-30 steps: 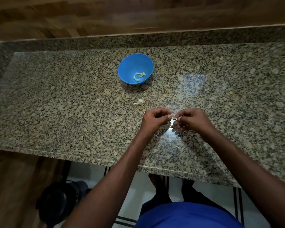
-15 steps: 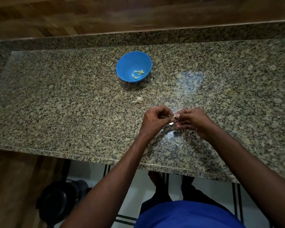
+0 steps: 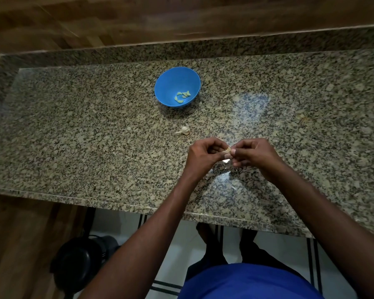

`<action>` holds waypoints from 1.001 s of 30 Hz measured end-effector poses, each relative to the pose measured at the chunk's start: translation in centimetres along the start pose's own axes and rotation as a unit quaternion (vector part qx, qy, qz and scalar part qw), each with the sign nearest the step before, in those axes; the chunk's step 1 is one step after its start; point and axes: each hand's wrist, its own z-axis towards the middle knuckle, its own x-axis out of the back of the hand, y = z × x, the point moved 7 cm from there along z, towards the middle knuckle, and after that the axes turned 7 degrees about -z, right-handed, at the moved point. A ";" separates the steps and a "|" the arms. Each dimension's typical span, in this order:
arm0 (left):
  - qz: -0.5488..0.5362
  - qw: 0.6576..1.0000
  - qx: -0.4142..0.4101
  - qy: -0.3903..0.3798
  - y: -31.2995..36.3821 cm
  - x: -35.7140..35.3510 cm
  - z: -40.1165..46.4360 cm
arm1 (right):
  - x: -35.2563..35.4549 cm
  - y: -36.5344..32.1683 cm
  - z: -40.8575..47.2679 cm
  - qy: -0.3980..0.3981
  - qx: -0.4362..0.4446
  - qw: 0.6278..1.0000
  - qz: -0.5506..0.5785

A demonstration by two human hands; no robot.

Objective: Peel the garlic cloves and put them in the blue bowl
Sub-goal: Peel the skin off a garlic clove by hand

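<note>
A blue bowl (image 3: 177, 86) stands on the granite counter (image 3: 73, 134) and holds several peeled garlic cloves (image 3: 182, 96). Nearer to me lies the remaining piece of a garlic bulb (image 3: 184, 130), unpeeled. Just above the counter's front half, my left hand (image 3: 204, 155) and my right hand (image 3: 254, 155) meet fingertip to fingertip and both pinch one small garlic clove (image 3: 227, 150). Most of that clove is hidden by the fingers. Pale bits of skin (image 3: 225, 161) lie under the hands.
The counter's front edge (image 3: 138, 207) runs just below my forearms. A raised granite backsplash (image 3: 203, 45) and a wooden wall bound the far side. A black round object (image 3: 80, 262) sits on the floor at lower left, beside wooden cabinetry.
Both hands keep working the clove between their fingertips, staying in almost the same spot. The view has shifted slightly. Bowl and bulb piece have not moved.
</note>
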 end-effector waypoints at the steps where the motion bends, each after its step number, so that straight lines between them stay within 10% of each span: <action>1: -0.010 1.000 0.005 -0.002 -0.1 0.1 0.0 | -0.1 0.1 0.0 -0.001 -0.004 1.000 0.003; 30: -0.063 0.996 0.061 0.027 -1.8 -0.7 -0.2 | 0.7 1.1 0.2 0.062 0.030 0.970 -0.233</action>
